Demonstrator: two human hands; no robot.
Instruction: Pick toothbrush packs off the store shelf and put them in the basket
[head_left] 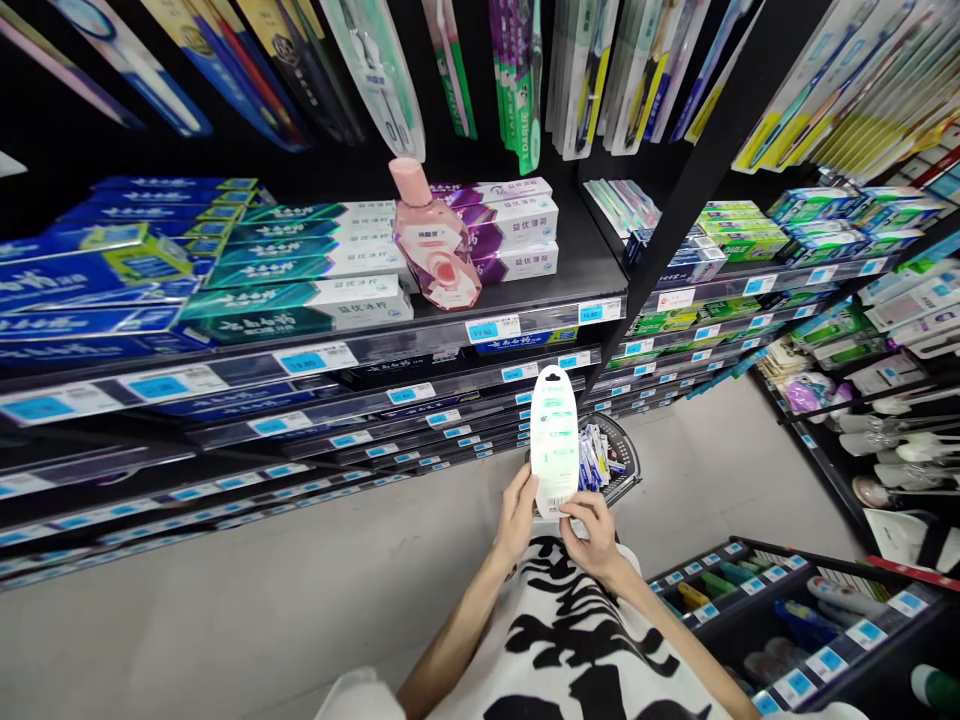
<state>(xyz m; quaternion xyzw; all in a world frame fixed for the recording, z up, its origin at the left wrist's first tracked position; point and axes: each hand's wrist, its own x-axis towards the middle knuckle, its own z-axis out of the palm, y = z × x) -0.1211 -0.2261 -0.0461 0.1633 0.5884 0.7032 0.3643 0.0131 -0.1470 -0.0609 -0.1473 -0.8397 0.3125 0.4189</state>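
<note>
Upright before my body is an oval white toothbrush package (555, 440), its printed back facing me. A black-edged hang hole is at its top and a barcode at the bottom. My left hand (517, 512) grips its lower left edge. Fingers of my right hand (591, 532) pinch the lower right corner. Behind the package, low down, a dark basket (628, 450) holds several blue and white packets (596, 455); the package hides part of it.
A shelf (450, 330) ahead carries toothpaste boxes (300, 310) and a pink mouthwash bottle (435, 245) near its edge. Packaged toothbrushes (517, 80) hang above. Another rack (806, 625) stands close at my right, and hanging goods (892, 400) line the far right.
</note>
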